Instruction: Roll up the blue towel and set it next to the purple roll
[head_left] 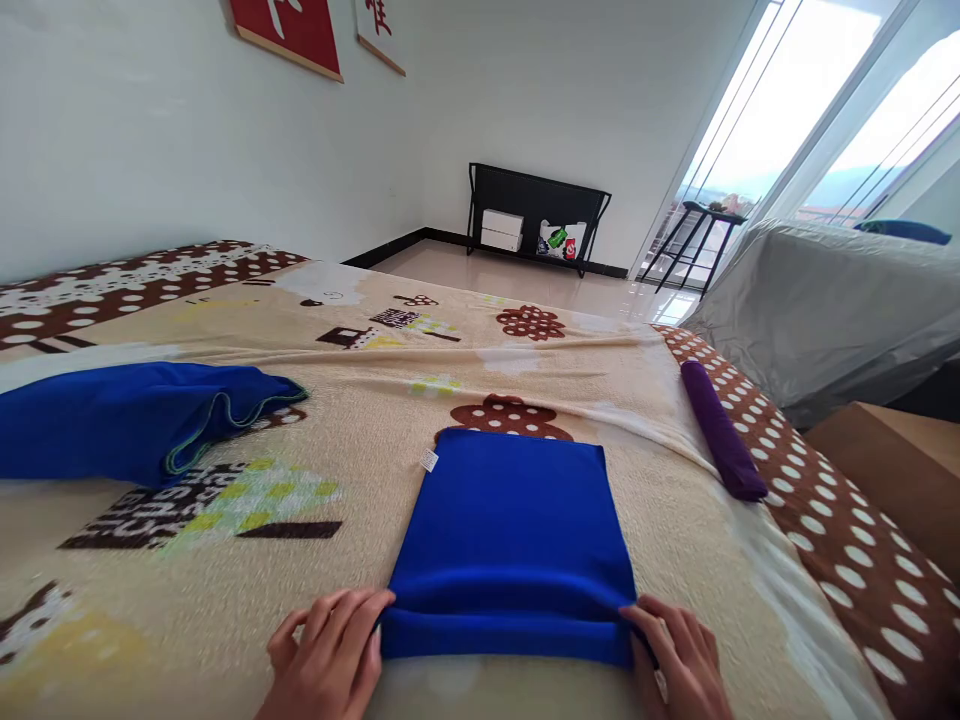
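Observation:
A blue cloth point(517, 520) lies flat on the patterned blanket in front of me, with a small white tag at its far left corner. Its near edge is turned over into a narrow fold. At the left end of that fold, my left hand point(334, 645) pinches the cloth between thumb and fingers. My right hand point(675, 645) grips the opposite end in the same way. A soft ridge runs across the fabric between both hands. Off to the left rests a second, crumpled blue cloth point(142, 415) with a greenish stitched edge, apart from my hands.
A rolled purple cloth point(721, 430) lies near the right edge of the cream blanket point(360, 420). Beyond that edge are a cardboard box point(892, 460) and plastic-covered furniture point(847, 300). A black rack point(536, 205) and a stool point(697, 240) stand at the back.

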